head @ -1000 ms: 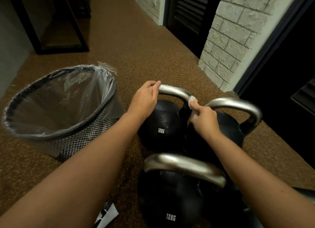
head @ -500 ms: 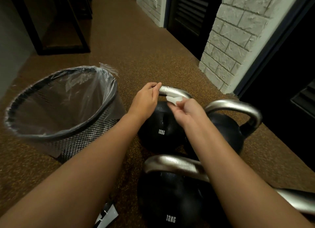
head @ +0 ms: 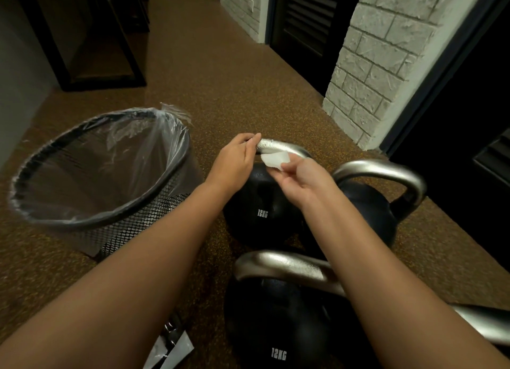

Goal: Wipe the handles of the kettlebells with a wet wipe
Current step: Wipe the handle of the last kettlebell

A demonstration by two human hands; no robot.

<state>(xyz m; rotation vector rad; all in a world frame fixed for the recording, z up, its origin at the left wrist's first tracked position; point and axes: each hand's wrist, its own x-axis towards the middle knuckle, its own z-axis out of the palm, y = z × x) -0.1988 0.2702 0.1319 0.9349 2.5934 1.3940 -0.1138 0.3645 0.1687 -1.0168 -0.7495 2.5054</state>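
Note:
Several black 12 kg kettlebells with silver handles stand on the brown floor. My left hand (head: 237,161) grips the left end of the far left kettlebell's handle (head: 278,147). My right hand (head: 300,176) pinches a small folded white wet wipe (head: 274,160) just under that handle, palm turned up. A second kettlebell (head: 369,211) with a handle (head: 386,169) stands to the right. A third kettlebell (head: 276,327) is nearest me, its handle (head: 289,266) partly hidden by my right forearm.
A black mesh waste bin (head: 91,180) with a clear plastic liner stands on the left. A wipe wrapper (head: 171,346) lies on the floor at the bottom. A white brick pillar (head: 386,64) and dark doors are on the right. A black frame (head: 91,37) stands far left.
My right hand left the handle's right end, moved left and turned palm up with the wipe, now under the handle's left part. My left hand kept its grip.

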